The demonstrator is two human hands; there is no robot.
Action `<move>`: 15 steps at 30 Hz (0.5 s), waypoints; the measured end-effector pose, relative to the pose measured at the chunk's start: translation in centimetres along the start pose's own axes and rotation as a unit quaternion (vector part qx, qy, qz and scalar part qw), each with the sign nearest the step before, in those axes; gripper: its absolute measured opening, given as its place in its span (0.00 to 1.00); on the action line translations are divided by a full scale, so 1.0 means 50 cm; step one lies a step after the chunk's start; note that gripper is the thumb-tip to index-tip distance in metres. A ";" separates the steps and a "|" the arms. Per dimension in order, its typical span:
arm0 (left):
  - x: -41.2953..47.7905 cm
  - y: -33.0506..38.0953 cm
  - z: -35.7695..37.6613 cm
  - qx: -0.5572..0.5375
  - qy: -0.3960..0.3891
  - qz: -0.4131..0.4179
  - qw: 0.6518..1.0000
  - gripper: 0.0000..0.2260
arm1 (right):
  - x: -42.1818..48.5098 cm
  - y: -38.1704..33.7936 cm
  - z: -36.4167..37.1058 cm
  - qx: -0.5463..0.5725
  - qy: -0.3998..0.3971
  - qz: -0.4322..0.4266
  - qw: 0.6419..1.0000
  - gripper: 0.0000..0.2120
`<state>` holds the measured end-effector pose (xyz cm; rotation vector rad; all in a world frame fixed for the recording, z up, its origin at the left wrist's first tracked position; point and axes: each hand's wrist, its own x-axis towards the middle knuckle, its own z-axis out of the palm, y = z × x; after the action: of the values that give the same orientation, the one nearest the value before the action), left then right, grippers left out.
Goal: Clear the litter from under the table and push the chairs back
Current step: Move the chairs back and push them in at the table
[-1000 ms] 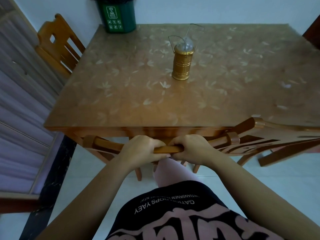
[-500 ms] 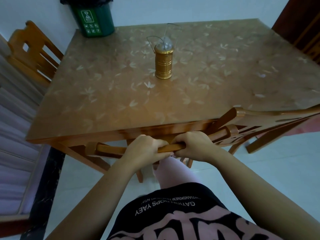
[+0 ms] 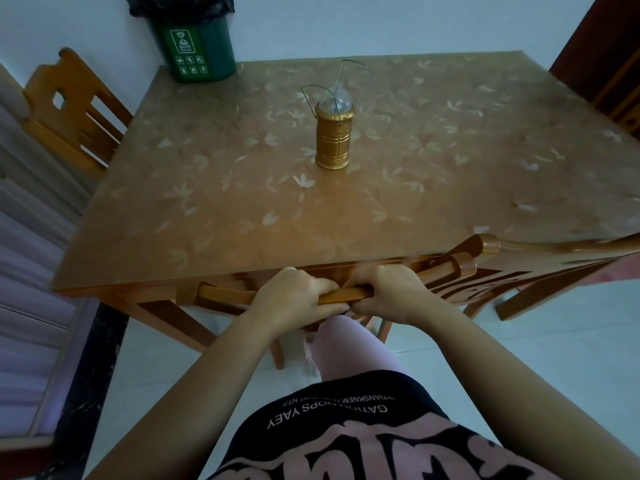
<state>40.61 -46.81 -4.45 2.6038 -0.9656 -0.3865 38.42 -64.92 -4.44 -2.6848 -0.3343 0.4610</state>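
Wooden chair (image 3: 225, 295) in left grip (image 3: 294, 301), right grip (image 3: 391, 295) (curled)

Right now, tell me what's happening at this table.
A person stands at the near edge of the table, left hand and right hand both gripping the top rail of a wooden chair. Its back sits close against the table edge, so it looks pushed in. A second chair stands angled on the right. A gold lantern stands upright on the table, with a green bin at the far left corner.
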 end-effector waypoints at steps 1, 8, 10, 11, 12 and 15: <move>0.000 0.000 0.001 0.005 0.003 0.004 1.000 0.15 | 0.000 0.001 0.001 0.001 0.003 -0.001 1.000 0.14; -0.001 0.001 0.001 0.009 0.018 0.013 1.000 0.14 | -0.001 0.000 0.002 0.004 0.005 0.000 1.000 0.15; -0.002 0.002 0.002 0.017 0.022 0.012 1.000 0.14 | -0.002 -0.002 0.003 0.005 0.005 0.002 1.000 0.15; -0.003 0.002 0.002 0.017 0.022 0.013 1.000 0.14 | -0.002 -0.003 0.003 0.005 0.005 0.003 1.000 0.15; -0.004 0.002 0.001 0.014 0.023 0.014 1.000 0.14 | -0.002 -0.004 0.002 0.005 0.005 0.004 1.000 0.15; -0.010 -0.001 -0.001 -0.005 0.020 0.013 1.000 0.14 | -0.003 -0.009 0.007 0.007 0.012 0.004 1.000 0.14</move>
<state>40.29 -46.42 -4.33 2.5779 -0.9802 -0.3312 38.08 -64.47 -4.52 -2.6774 -0.3125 0.4307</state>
